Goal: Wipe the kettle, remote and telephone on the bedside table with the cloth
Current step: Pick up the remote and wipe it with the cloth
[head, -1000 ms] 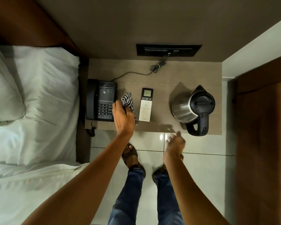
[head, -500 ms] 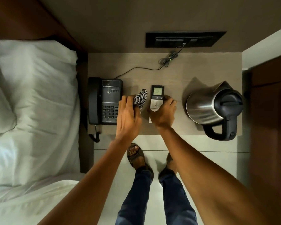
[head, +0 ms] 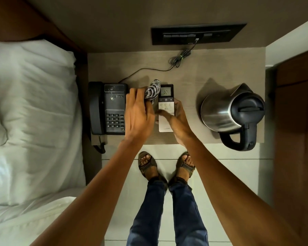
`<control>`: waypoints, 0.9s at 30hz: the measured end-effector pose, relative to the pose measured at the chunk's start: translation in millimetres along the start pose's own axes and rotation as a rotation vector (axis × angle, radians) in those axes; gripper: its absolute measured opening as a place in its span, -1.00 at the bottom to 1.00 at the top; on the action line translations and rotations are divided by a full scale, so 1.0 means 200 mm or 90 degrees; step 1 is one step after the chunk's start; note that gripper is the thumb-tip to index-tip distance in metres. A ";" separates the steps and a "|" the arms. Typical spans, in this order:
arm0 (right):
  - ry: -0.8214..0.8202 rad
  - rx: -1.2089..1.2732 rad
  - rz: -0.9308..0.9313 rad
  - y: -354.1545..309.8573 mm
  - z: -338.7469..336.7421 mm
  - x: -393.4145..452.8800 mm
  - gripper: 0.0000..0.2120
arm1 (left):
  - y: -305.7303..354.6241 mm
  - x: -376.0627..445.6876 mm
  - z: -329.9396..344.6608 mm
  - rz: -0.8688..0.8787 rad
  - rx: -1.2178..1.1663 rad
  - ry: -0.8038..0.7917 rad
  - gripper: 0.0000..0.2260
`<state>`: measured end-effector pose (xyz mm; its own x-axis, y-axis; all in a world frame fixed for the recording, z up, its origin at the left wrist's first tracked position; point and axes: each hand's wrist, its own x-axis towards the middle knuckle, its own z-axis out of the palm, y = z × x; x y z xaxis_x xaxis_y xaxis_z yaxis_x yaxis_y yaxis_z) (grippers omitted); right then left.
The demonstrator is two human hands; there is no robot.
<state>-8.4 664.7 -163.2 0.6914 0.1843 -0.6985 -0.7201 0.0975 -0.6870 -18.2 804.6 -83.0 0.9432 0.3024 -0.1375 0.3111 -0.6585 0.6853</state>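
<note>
On the bench beside the bed, the white remote lies between the black telephone at the left and the steel kettle at the right. The left hand is closed around a striped cloth, whose bunched end touches the remote's far left corner. The right hand grips the remote from its right side, thumb across the keys, fingers curled along its edge. A thin cable runs from the telephone toward the wall panel.
</note>
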 end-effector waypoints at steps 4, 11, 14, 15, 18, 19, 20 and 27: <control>-0.037 0.194 0.103 -0.09 0.03 -0.05 -0.55 | 0.09 0.07 0.01 0.043 0.085 -0.016 -0.63; -0.073 0.353 0.137 -0.14 0.05 -0.09 -0.55 | 0.14 0.05 0.06 0.148 0.235 -0.106 -0.55; -0.101 0.392 0.158 -0.14 -0.01 -0.11 -0.54 | 0.14 -0.13 0.04 0.159 0.202 -0.096 -0.63; -0.106 0.393 0.169 -0.13 -0.02 -0.12 -0.51 | 0.13 -0.19 0.03 0.166 0.184 -0.097 -0.65; -0.099 0.402 0.167 -0.12 -0.05 -0.14 -0.50 | 0.16 -0.22 0.01 0.140 0.122 -0.048 -0.69; -0.093 0.413 0.162 -0.12 -0.04 -0.14 -0.51 | 0.18 -0.17 0.01 0.123 0.113 -0.009 -0.68; -0.089 0.417 0.157 -0.12 -0.04 -0.15 -0.53 | 0.21 -0.09 0.02 0.111 0.114 0.026 -0.66; -0.077 0.411 0.153 -0.13 -0.04 -0.18 -0.56 | 0.24 -0.10 0.06 0.162 0.171 -0.068 -0.64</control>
<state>-13.5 648.5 -122.0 0.5246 0.3778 -0.7629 -0.7686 0.5956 -0.2336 -21.0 757.6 -56.1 0.9967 0.0418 -0.0696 0.0710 -0.8648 0.4971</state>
